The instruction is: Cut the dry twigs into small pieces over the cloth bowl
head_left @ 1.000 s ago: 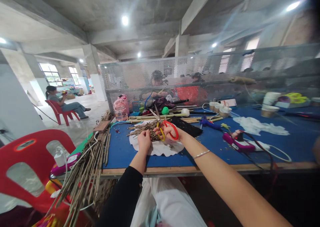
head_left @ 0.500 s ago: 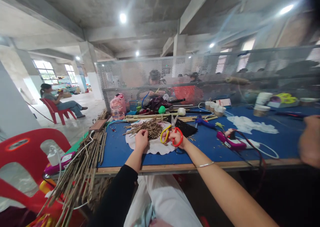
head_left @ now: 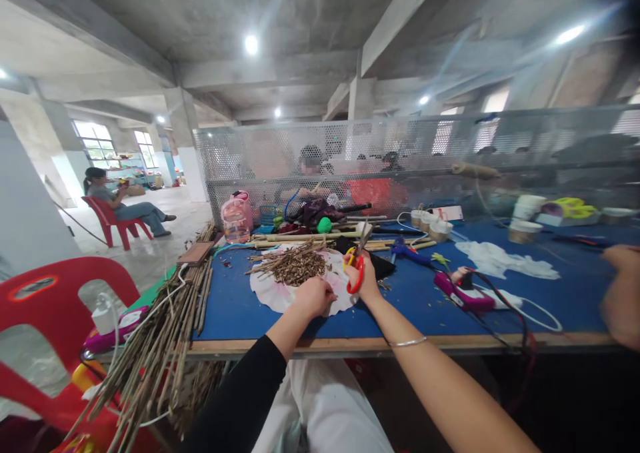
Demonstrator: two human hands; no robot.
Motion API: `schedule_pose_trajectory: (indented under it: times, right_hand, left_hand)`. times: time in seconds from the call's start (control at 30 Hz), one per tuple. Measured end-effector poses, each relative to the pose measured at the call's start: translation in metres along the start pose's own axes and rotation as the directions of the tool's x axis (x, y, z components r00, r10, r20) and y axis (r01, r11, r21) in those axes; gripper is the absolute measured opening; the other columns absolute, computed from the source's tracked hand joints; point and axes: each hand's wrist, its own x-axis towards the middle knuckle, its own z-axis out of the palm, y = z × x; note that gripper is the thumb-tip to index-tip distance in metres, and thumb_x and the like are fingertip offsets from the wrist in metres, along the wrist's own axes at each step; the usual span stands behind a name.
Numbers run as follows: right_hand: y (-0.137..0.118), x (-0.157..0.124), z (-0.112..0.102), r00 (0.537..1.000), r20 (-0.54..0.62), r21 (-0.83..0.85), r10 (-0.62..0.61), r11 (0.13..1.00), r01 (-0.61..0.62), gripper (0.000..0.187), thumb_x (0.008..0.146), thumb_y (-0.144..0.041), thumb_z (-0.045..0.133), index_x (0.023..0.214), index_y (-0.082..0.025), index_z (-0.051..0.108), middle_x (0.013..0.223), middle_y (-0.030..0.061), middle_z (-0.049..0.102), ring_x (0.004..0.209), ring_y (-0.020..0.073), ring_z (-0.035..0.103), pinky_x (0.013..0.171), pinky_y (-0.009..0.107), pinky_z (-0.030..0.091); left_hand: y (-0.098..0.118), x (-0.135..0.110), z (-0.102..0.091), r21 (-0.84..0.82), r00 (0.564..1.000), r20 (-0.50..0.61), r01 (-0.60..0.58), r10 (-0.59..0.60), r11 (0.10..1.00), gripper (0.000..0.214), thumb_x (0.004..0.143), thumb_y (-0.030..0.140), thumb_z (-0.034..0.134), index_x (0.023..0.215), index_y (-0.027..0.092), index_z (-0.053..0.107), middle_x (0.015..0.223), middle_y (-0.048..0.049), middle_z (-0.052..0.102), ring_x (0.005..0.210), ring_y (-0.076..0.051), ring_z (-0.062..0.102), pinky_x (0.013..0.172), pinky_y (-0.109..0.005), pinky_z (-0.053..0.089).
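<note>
My right hand (head_left: pixel 367 278) holds scissors (head_left: pixel 355 281) with one yellow and one red handle loop; their blades point up and away from me. My left hand (head_left: pixel 314 297) is closed in a pinch over the near right part of a pale, wavy-edged round sheet (head_left: pixel 265 295). Whatever its fingertips hold, if anything, is too small to make out. Just beyond that hand, a heap of short cut brown twig pieces (head_left: pixel 300 268) lies on the sheet. Longer thin twigs (head_left: pixel 267 258) stick out at the heap's left side.
Long dry stalks (head_left: pixel 155 346) hang over the table's left edge beside a red chair (head_left: pixel 75 286). A purple power strip (head_left: pixel 463 293), white crumpled plastic (head_left: pixel 493 258) and paper cups (head_left: pixel 524 231) are to the right. Another person's hand (head_left: pixel 623 293) shows at the far right.
My left hand has moved right and nearer, off the twigs, with its fingertips toward my right hand. The scissors have turned, their blades now closer together and tilted right.
</note>
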Motion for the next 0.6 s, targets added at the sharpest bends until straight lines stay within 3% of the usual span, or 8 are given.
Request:
schedule_pose_trajectory:
  times: [0.17, 0.3, 0.37, 0.47, 0.6]
  right_hand:
    - [0.006, -0.01, 0.0, 0.998, -0.01, -0.262, -0.061, 0.963, 0.056, 0.031, 0.055, -0.022, 0.047, 0.086, -0.02, 0.045, 0.083, 0.0026, 0.058, 0.074, 0.0186, 0.057, 0.077, 0.034, 0.044]
    - [0.0, -0.016, 0.002, 0.999, 0.011, -0.304, -0.041, 0.952, 0.043, 0.032, 0.056, -0.02, 0.046, 0.088, -0.02, 0.043, 0.08, 0.0022, 0.058, 0.069, 0.0174, 0.057, 0.073, 0.032, 0.045]
    - [-0.002, -0.018, 0.003, 0.999, 0.028, -0.345, -0.035, 0.937, 0.043, 0.034, 0.056, -0.018, 0.045, 0.09, -0.02, 0.043, 0.081, 0.0027, 0.058, 0.07, 0.0174, 0.057, 0.072, 0.031, 0.045]
    - [-0.001, -0.02, 0.004, 0.996, 0.078, -0.365, -0.052, 0.928, 0.077, 0.041, 0.057, -0.016, 0.046, 0.098, -0.02, 0.043, 0.087, 0.0043, 0.06, 0.076, 0.0181, 0.058, 0.075, 0.031, 0.044]
    - [0.002, -0.021, 0.005, 0.989, 0.124, -0.38, -0.086, 0.916, 0.127, 0.043, 0.06, -0.016, 0.05, 0.103, -0.02, 0.045, 0.091, 0.005, 0.061, 0.08, 0.0191, 0.058, 0.078, 0.032, 0.043]
  left_hand:
    - [-0.003, -0.003, -0.005, -0.176, 0.991, -0.128, -0.001, -0.022, 0.984, 0.015, 0.064, 0.014, 0.063, 0.052, 0.02, 0.06, 0.059, -0.0057, 0.055, 0.06, -0.019, 0.054, 0.067, -0.028, 0.042]
    - [-0.012, 0.004, -0.032, -0.22, 0.951, -0.29, 0.04, -0.105, 0.975, 0.013, 0.07, 0.016, 0.057, 0.058, 0.019, 0.059, 0.061, -0.0055, 0.056, 0.064, -0.018, 0.053, 0.068, -0.028, 0.041]
    - [-0.019, 0.013, -0.046, -0.296, 0.934, -0.312, 0.078, -0.174, 0.952, 0.011, 0.071, 0.017, 0.055, 0.06, 0.019, 0.057, 0.057, -0.003, 0.053, 0.059, -0.016, 0.051, 0.063, -0.026, 0.042]
    - [-0.03, 0.025, -0.057, -0.563, 0.915, -0.158, 0.225, -0.371, 0.795, 0.018, 0.075, 0.022, 0.052, 0.058, 0.018, 0.05, 0.05, 0.0009, 0.047, 0.045, -0.011, 0.044, 0.049, -0.023, 0.04]
    - [-0.041, 0.031, -0.052, -0.856, 0.873, 0.002, 0.254, -0.488, 0.451, 0.021, 0.074, 0.026, 0.059, 0.06, 0.016, 0.047, 0.056, 0.0011, 0.051, 0.046, -0.007, 0.046, 0.049, -0.019, 0.043]
